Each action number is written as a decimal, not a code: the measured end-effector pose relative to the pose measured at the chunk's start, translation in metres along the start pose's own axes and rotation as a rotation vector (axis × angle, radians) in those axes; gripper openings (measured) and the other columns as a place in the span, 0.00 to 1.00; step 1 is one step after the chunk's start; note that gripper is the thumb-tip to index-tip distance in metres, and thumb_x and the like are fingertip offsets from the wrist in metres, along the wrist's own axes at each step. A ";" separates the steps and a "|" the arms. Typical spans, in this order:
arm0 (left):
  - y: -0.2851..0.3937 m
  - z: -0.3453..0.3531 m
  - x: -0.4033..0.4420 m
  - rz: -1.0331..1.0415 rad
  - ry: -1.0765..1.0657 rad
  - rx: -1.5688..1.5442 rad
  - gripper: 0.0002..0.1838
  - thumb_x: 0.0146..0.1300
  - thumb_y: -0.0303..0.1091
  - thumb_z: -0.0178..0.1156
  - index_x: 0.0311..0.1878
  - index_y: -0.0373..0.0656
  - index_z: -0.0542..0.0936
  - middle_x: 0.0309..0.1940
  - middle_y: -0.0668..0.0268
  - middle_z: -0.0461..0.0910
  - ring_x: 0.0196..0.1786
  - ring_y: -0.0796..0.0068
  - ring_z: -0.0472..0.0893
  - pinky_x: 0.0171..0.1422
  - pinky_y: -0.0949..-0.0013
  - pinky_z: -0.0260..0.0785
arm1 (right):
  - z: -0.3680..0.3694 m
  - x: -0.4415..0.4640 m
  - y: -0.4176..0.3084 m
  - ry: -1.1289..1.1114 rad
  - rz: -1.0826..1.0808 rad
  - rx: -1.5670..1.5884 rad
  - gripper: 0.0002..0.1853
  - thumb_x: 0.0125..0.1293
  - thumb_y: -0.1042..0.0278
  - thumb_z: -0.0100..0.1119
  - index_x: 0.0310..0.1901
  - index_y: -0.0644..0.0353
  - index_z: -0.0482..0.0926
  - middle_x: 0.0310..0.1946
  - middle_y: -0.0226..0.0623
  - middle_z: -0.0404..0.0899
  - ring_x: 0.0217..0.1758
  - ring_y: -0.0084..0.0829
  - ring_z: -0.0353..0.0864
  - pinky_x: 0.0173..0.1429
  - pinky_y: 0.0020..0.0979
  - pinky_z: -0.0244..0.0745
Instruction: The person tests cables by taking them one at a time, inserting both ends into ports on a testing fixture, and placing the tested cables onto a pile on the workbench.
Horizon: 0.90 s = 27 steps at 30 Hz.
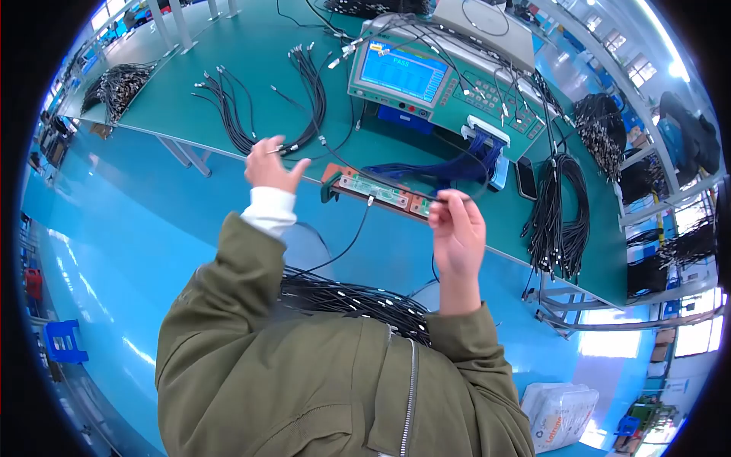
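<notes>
Head view: I see the right hand pinched, thumb against forefinger, on a black cable that passes over the connector fixture at the front edge of the green table. Left hand: fingers parted, thumb wide, just beside a cable bundle; I cannot tell whether it touches a strand. Behind the fixture, the tester reads PASS.
</notes>
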<state>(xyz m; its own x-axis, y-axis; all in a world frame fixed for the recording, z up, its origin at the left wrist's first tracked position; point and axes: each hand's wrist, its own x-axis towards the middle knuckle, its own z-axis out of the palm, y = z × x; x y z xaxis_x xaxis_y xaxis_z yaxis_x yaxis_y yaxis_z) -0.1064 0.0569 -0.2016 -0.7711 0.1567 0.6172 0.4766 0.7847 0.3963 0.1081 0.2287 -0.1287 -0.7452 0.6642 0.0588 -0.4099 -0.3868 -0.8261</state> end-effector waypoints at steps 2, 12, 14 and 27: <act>-0.025 -0.022 -0.014 -0.389 -0.381 -0.524 0.13 0.48 0.39 0.61 0.32 0.41 0.76 0.29 0.66 0.75 0.35 0.72 0.72 0.41 0.71 0.64 | -0.020 -0.015 -0.004 -0.013 0.008 0.000 0.06 0.62 0.75 0.45 0.35 0.67 0.73 0.27 0.38 0.74 0.25 0.24 0.71 0.27 0.18 0.65; -0.095 -0.087 -0.133 0.029 -1.008 -0.263 0.35 0.41 0.46 0.66 0.54 0.46 0.69 0.48 0.61 0.72 0.51 0.64 0.69 0.56 0.63 0.59 | -0.118 -0.088 -0.020 -0.265 -0.128 0.353 0.03 0.61 0.75 0.47 0.32 0.56 0.70 0.26 0.28 0.68 0.25 0.17 0.64 0.26 0.16 0.61; -0.112 -0.074 -0.152 0.189 -1.129 -0.154 0.43 0.35 0.48 0.68 0.59 0.49 0.63 0.52 0.62 0.68 0.55 0.62 0.66 0.59 0.59 0.55 | -0.122 -0.097 -0.032 -0.248 -0.165 0.416 0.03 0.60 0.76 0.49 0.31 0.55 0.70 0.25 0.27 0.68 0.25 0.17 0.65 0.27 0.16 0.62; -0.141 -0.031 -0.167 0.606 -1.304 -0.043 0.52 0.17 0.35 0.72 0.58 0.51 0.64 0.45 0.60 0.69 0.48 0.58 0.68 0.54 0.61 0.60 | -0.154 -0.205 -0.168 -0.313 -0.942 0.331 0.05 0.53 0.79 0.52 0.25 0.57 0.75 0.23 0.30 0.75 0.27 0.23 0.75 0.33 0.22 0.71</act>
<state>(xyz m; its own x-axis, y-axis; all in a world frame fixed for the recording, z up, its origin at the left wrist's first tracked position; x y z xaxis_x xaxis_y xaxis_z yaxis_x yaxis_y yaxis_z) -0.0320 -0.0985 -0.3397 -0.2662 0.8993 -0.3470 0.8593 0.3845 0.3373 0.4108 0.2557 -0.0882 -0.1332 0.6108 0.7805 -0.9838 0.0139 -0.1788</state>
